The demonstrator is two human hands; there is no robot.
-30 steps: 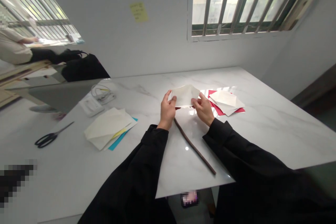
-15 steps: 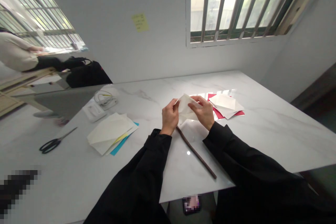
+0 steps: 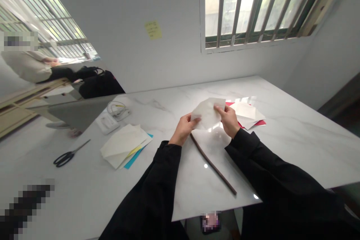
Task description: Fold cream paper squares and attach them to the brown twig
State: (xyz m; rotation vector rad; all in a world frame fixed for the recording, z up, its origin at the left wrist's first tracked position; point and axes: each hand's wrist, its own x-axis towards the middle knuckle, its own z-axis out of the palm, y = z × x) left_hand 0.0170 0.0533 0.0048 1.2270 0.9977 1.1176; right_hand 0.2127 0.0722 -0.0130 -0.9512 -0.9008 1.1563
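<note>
A sheet of white paper (image 3: 208, 114) is held up above the table between my two hands. My left hand (image 3: 185, 127) pinches its left edge, thumb on the near face. At the upper right part of the sheet, my right hand (image 3: 229, 118) grips it with the thumb in front. Below the paper a thin dark brown stick (image 3: 212, 163) lies slantwise on the table, its far end close to my left hand. Behind my right hand is a stack of white paper (image 3: 247, 113) over red paper (image 3: 260, 123).
On the marble-patterned table (image 3: 292, 138), white sheets (image 3: 120, 144) lie over yellow and blue paper (image 3: 134, 159) at the left. Scissors (image 3: 69, 156) and a white box (image 3: 107, 123) with a coiled cable (image 3: 118, 109) are further left. A person (image 3: 28, 65) sits beyond.
My hands have moved apart, and the paper between them is spread flatter and wider. My right hand has shifted slightly right. The view has shifted a little.
</note>
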